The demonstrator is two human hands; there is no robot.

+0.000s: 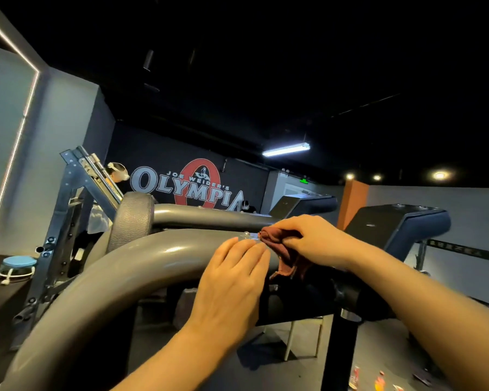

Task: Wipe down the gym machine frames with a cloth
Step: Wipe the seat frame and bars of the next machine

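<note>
While right hand pinches maroon cloth atop grey frame tube, left hand flat beside it.

2 bare forearms, no sleeves in view, left hand, right hand, both hands ringless
</note>
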